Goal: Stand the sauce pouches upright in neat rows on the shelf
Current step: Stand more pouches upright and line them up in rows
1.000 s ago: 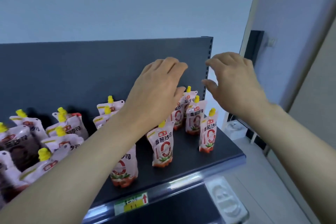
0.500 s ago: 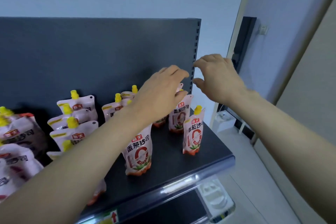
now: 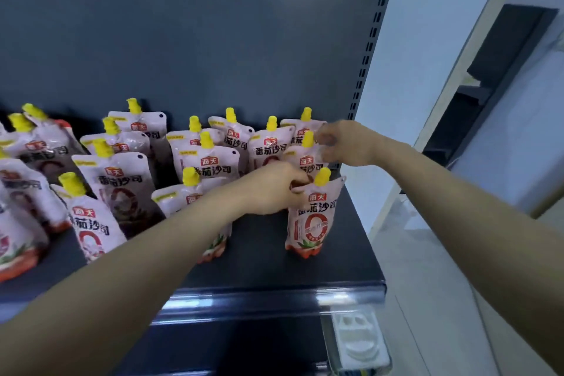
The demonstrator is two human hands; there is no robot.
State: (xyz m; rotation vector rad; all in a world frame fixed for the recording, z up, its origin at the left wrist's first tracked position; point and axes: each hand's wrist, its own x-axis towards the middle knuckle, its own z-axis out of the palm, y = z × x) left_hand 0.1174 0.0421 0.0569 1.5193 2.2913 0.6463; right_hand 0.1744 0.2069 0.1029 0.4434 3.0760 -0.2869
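Observation:
Several white sauce pouches with yellow caps and red bases stand on a dark shelf. My left hand has its fingers curled at the top left corner of the front right pouch, which stands upright. My right hand pinches the top of the pouch behind it, near its yellow cap. More pouches stand in rows toward the back panel. Those at the far left lean and crowd together.
The shelf's dark back panel rises behind the pouches, with a slotted upright at its right end. The front rail carries a clear price strip. A white moulded object sits below at the right. A wall and floor lie to the right.
Both hands have dropped from above the pouches down onto the right-hand column. The view has moved closer and more pouches at the left have come into sight.

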